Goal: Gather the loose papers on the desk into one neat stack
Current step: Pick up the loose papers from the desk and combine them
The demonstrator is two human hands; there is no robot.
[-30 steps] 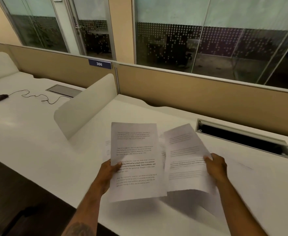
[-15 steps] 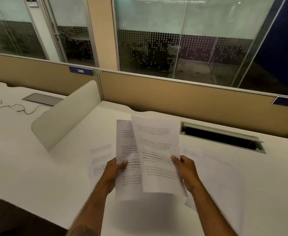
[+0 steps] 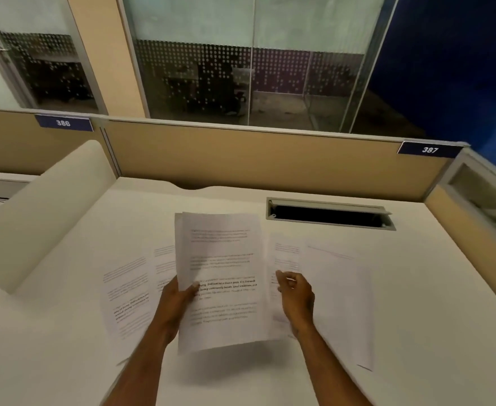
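You are partway through gathering: your left hand (image 3: 174,303) pinches the held sheets (image 3: 221,276) by their left edge, thumb on the printed face, and they hang above the desk (image 3: 416,288) at its middle, top edges not quite flush. Your right hand (image 3: 295,297) is off the paper, fingers loosely curled and gripping nothing, hovering over the right sheets (image 3: 328,282) that lie flat at about 3 o'clock of the held ones. More loose pages, the left sheets (image 3: 126,291), lie flat at 9 o'clock. The next move probably calls for sliding fingertips under an edge of the right sheets, since thin paper lying flat is hard to lift, then laying them on the held ones. Compared with half a second ago, your right hand has let go of the top page, which now sits nearly squared on the one beneath.
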